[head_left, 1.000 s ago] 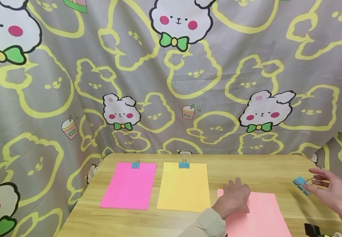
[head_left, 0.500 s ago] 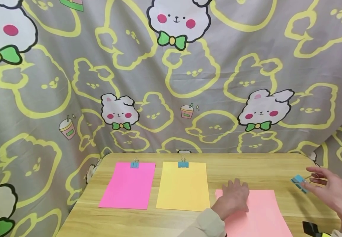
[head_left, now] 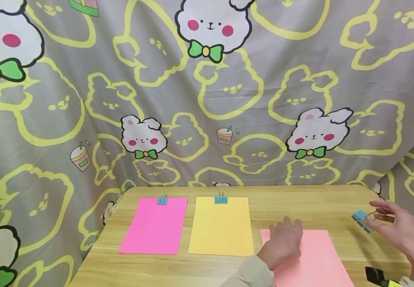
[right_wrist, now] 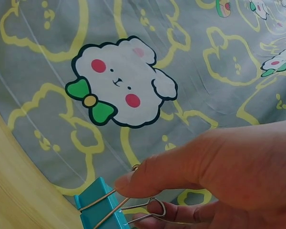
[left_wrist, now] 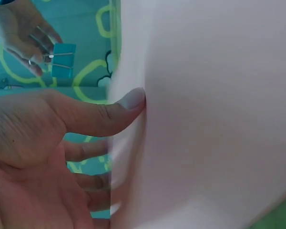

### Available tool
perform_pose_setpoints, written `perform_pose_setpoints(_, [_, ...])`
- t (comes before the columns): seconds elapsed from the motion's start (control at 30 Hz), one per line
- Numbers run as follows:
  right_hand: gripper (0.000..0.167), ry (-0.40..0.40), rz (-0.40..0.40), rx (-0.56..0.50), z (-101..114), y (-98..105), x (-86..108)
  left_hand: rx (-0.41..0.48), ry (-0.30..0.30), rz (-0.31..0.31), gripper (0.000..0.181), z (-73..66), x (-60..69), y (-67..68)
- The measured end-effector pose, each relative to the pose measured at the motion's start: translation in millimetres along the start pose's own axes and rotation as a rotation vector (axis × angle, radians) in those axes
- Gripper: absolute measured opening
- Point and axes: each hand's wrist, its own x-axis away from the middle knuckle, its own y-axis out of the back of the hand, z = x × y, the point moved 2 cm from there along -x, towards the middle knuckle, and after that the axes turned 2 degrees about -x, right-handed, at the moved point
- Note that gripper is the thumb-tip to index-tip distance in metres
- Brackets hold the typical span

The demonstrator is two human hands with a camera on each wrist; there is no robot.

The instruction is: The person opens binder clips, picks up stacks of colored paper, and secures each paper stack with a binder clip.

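Observation:
In the head view my left hand (head_left: 283,243) grips the left part of a light pink sheet of paper (head_left: 314,259) at the table's front right. The left wrist view shows the thumb (left_wrist: 128,102) on the paper's face, with the other fingers passing behind its edge. My right hand (head_left: 404,231) holds a blue binder clip (head_left: 362,221) above the table, to the right of the paper. Seen from the right wrist, thumb and fingers pinch the clip's wire handles (right_wrist: 155,207). The clip is apart from the paper, whose lower end is cut off by the head view.
A magenta sheet (head_left: 153,227) and a yellow sheet (head_left: 221,227) lie to the left on the wooden table (head_left: 149,269), each with a blue binder clip at its top edge. A patterned curtain (head_left: 192,99) hangs behind the table. A black object (head_left: 374,275) shows beside the right wrist.
The head view has shifted slightly. Both hands keep almost the same pose, the left on the pink paper and the right on the binder clip.

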Motion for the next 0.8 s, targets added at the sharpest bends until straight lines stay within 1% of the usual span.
perform_pose_setpoints(0.2, [0.063, -0.013, 0.008, 0.001, 0.2, -0.4, 0.8, -0.014, -0.039, -0.037, 0.051, 3.6, -2.2, 1.0])
perform_pose_setpoints(0.27, [0.062, -0.007, 0.000, 0.003, -0.3, -0.4, 0.2, -0.010, -0.046, -0.031, 0.050, 3.5, -2.2, 2.4])
perform_pose_setpoints(0.33, [0.061, 0.005, -0.008, 0.006, -0.5, -0.9, -0.7, -0.003, -0.048, -0.010, 0.047, 3.0, -1.7, 4.3])
perform_pose_setpoints(0.4, [0.060, 0.015, -0.010, 0.009, -0.7, -1.3, -1.5, -0.013, -0.051, 0.013, 0.040, 2.4, -1.0, 5.8])
perform_pose_setpoints(0.5, [0.060, 0.014, -0.007, 0.012, 0.0, -1.9, -1.3, -0.049, -0.073, 0.021, 0.028, 1.3, 1.6, 7.3])
perform_pose_setpoints(0.53, [0.060, 0.010, -0.006, 0.016, 0.4, -2.0, -1.0, -0.055, -0.078, 0.022, 0.027, 1.2, 2.0, 7.1])
perform_pose_setpoints(0.6, [0.060, 0.009, -0.015, 0.022, 0.9, -1.7, 0.0, -0.065, -0.098, 0.010, 0.034, 1.9, 3.2, 6.3])
perform_pose_setpoints(0.63, [0.059, 0.006, -0.017, 0.025, 1.3, -1.6, 0.5, -0.056, -0.106, -0.002, 0.039, 3.0, 3.7, 6.1])
perform_pose_setpoints(0.7, [0.059, 0.004, -0.020, 0.027, 1.6, -1.5, 1.1, -0.010, -0.123, -0.022, 0.046, 7.1, 4.1, 6.0])
perform_pose_setpoints(0.8, [0.059, 0.000, -0.014, 0.026, 2.2, -1.4, 1.1, 0.091, -0.180, -0.072, 0.048, 18.1, 5.1, 9.2])
